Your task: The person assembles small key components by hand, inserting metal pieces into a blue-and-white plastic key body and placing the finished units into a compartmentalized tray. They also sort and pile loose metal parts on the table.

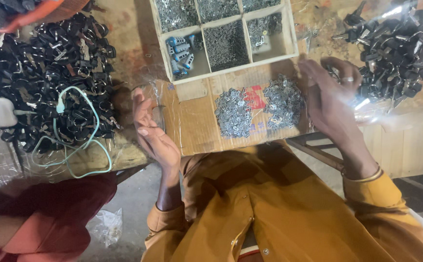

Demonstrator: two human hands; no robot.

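1. The left hand (pixel 154 133) and right hand (pixel 329 99) hover open and empty, either side of the cardboard sheet (pixel 197 126).
2. Two heaps of small metal clips (pixel 233 114), mid-frame, look light, stiff and slippery; best pinched singly.
3. A compartment tray (pixel 289 34) sits above; black parts (pixel 51 73) at upper left.

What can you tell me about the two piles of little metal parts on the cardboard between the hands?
The two piles of metal parts are small, silvery, shiny bent pieces heaped loosely side by side on a flat brown cardboard sheet. The left pile is denser, the right more spread out. A red printed patch shows between them. Neither the left hand nor the right hand touches them.
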